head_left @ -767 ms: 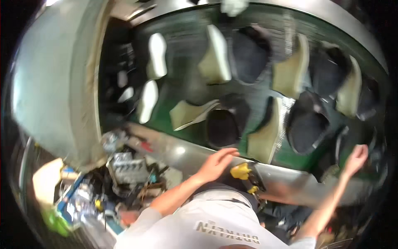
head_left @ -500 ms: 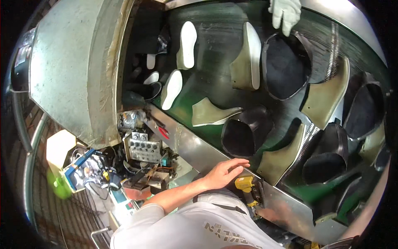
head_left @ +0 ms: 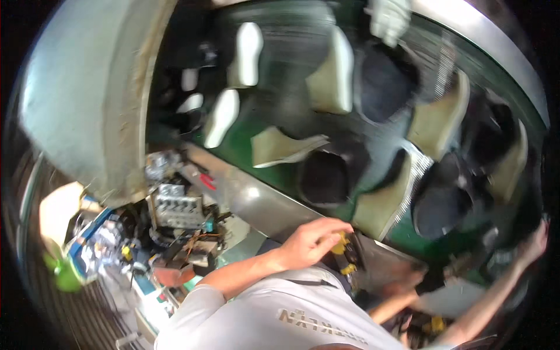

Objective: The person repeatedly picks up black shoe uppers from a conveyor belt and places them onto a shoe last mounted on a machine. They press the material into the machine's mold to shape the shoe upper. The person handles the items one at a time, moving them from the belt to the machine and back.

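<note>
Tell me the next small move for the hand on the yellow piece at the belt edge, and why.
Probably steady the left hand and settle its fingers on the yellow part first: the picture is blurred, the grip looks partial, and the nearest dark shoe upper lies apart on the green belt.

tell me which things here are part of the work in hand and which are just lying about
In hand:
left hand on a yellow-tipped tool
right hand at the conveyor's edge
shoe parts on the green belt

Lying about:
grey metal block
cluttered bits beside it
green object
</note>
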Demonstrator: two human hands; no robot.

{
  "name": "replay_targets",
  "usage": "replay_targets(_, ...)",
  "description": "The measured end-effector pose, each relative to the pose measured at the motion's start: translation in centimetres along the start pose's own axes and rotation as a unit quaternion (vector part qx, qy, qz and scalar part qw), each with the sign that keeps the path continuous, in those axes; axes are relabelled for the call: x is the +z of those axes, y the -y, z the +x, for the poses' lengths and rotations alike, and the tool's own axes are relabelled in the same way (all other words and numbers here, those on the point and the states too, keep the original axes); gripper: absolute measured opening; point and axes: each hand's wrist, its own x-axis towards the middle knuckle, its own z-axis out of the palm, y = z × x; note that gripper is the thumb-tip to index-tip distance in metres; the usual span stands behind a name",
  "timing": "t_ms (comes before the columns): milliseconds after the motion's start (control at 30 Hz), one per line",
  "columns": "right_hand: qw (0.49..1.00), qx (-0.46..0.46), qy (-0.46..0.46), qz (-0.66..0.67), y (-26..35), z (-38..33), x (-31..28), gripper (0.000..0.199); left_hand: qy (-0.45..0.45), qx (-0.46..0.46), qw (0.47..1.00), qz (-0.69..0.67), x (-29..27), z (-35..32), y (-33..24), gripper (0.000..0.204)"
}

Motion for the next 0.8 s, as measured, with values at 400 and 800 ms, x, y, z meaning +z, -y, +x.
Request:
replay_targets(400, 0.708, -0.321, 0.563, 0.280, 28.8, -22.0, 1.3, 0.026, 0.143, 0.244, 0.959, 0.014, -0.9, -4.4, -5.5, 0.056)
replay_targets(800, 0.879, -0.138, 0.398, 0.225, 26.7, -20.5, 9.0, 0.013, 0.002, -0.038, 0.933, -0.357, -7.4, -14.5, 1.7, 0.037)
